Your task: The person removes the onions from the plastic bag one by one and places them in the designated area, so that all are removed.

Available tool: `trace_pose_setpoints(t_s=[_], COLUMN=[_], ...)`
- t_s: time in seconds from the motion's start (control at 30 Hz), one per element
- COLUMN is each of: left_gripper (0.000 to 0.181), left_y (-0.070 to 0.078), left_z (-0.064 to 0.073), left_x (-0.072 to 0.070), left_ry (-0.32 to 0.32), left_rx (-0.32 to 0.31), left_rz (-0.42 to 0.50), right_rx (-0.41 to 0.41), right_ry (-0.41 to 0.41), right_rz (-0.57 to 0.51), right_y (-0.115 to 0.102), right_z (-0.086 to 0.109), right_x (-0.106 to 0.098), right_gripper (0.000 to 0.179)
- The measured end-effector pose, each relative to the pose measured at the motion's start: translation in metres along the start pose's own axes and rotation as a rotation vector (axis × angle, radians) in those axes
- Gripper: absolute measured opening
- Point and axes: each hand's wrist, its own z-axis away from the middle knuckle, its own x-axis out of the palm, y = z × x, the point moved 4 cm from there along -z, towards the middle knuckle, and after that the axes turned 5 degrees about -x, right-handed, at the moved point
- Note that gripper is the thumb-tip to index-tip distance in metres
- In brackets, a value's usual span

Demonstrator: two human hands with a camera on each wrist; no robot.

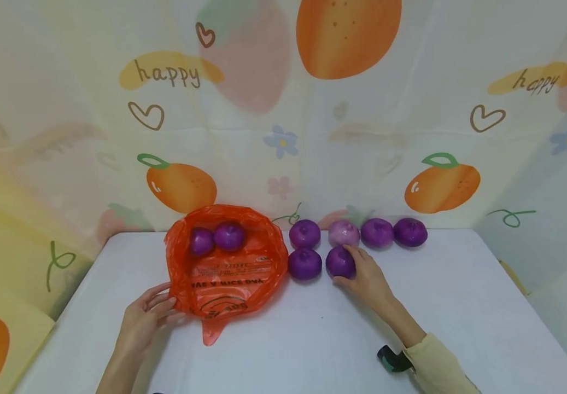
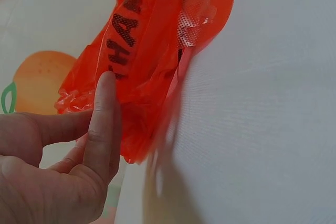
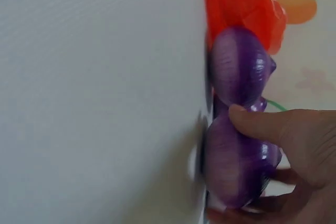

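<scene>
My right hand [image 1: 368,276] grips a purple onion [image 1: 339,262] in the front row, its thumb on the near side and its fingers round the far right side. In the right wrist view this onion [image 3: 236,163] stands close beside another front-row onion [image 3: 239,66]. A red plastic bag [image 1: 229,268] lies with its wide mouth facing me, and two purple onions [image 1: 229,236] sit inside. My left hand [image 1: 140,317] is at the bag's left rim. In the left wrist view the extended thumb [image 2: 102,124] lies against the bag's printed side [image 2: 134,61].
Behind the gripped onion, several more purple onions [image 1: 376,233] form a back row along the wall cloth [image 1: 362,180]. One front-row onion [image 1: 305,264] stands right by the bag's right side. The white tabletop [image 1: 283,355] extends in front.
</scene>
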Motion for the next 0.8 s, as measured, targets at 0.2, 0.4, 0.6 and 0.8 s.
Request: trace_pose_setpoints(t_s=[0.2,0.4,0.6,0.8], left_gripper=[0.053,0.053,0.054,0.055], left_y=[0.004,0.005,0.001,0.002], left_z=[0.0,-0.001,-0.001,0.002], left_x=[0.001,0.0,-0.001,-0.002], left_ry=[0.004,0.004,0.016,0.01], left_rx=[0.004,0.015,-0.016,-0.018], left_rz=[-0.017,0.01,-0.004,-0.003], right_rx=[0.081,0.034,-0.05,-0.127], right_ry=[-0.041,0.01,-0.018,-0.079], right_rz=[0.092,0.124,0.005,-0.242], right_y=[-0.007,-0.042,-0.086,-0.122], right_z=[-0.001,-0.013,-0.027,-0.046], right_x=[-0.007,-0.013,-0.009,0.009], right_gripper=[0.085,0.072,0.062,0.059])
